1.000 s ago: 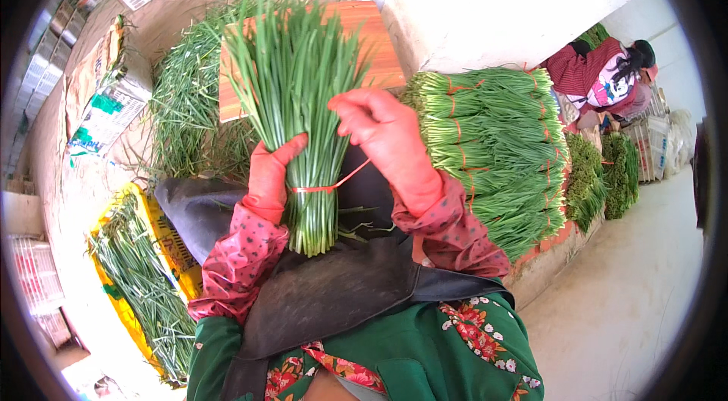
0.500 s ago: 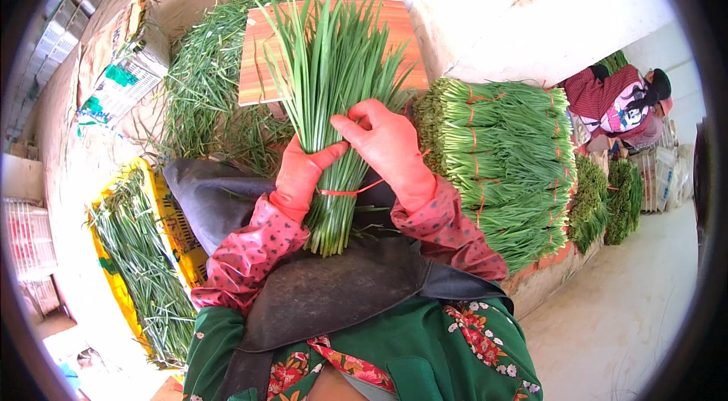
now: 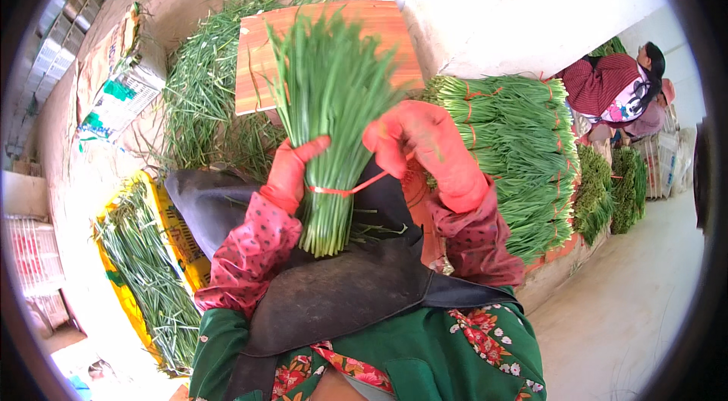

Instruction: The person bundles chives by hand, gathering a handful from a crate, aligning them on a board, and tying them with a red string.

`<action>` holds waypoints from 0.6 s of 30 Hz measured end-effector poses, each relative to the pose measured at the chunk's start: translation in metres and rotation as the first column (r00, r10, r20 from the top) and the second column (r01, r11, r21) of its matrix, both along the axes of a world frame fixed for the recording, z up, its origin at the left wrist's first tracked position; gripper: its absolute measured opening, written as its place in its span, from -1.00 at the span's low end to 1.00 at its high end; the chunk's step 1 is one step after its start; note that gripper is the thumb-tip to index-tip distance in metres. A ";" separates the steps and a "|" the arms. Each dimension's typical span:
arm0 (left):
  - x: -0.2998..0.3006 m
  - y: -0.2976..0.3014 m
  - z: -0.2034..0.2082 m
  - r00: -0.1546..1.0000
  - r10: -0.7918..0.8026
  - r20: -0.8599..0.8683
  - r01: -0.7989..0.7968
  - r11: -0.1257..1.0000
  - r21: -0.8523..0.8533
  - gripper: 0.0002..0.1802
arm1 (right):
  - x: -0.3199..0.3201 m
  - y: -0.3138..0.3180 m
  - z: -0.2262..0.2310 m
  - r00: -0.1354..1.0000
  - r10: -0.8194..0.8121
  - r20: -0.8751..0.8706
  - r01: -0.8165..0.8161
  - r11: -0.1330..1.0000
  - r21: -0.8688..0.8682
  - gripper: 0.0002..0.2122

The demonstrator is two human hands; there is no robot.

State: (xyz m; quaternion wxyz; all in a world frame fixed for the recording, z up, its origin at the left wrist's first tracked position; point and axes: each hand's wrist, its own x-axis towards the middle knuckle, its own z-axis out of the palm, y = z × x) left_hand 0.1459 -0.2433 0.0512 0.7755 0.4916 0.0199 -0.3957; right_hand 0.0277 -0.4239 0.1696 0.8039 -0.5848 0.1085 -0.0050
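Observation:
A thick bunch of green chives stands upright over my lap, its pale cut ends down and its leaf tips blurred. My left hand, in an orange rubber glove, is wrapped round the bunch's left side, above a red tie. That tie circles the lower stalks, and its free end runs up to the right to my gloved right hand. The fingers of the right hand are closed on this end, beside the bunch and apart from the stalks.
Ahead lies a wooden board, with loose chives heaped to its left. Tied chive bunches are stacked at the right. A yellow crate of chives stands at the left. Another person sits at the far right.
My right hand has moved from the bunch to the right, drawing the tie's end with it. The left hand still grips the chives. The bunch's tips have sunk lower in the view.

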 end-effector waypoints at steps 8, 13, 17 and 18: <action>0.029 -0.054 0.052 0.787 -0.400 -0.470 0.274 0.909 -0.314 -0.41 | -0.009 -0.042 -0.056 0.962 -0.055 0.269 0.239 -0.315 -0.918 -0.44; -0.003 -0.085 0.066 0.782 -0.496 -0.379 0.381 0.860 -0.340 -0.41 | -0.003 -0.036 -0.070 0.989 0.000 0.149 0.078 -0.850 -0.520 -0.56; -0.040 -0.118 0.064 0.576 -0.709 -0.405 0.581 0.705 -0.407 -0.38 | -0.077 -0.062 -0.063 0.983 0.014 0.185 0.186 -0.099 -0.978 -0.49; -0.052 -0.124 0.068 0.495 -0.746 -0.446 0.594 0.665 -0.452 -0.37 | -0.096 -0.059 -0.062 0.988 -0.075 0.132 0.136 0.062 -0.989 -0.47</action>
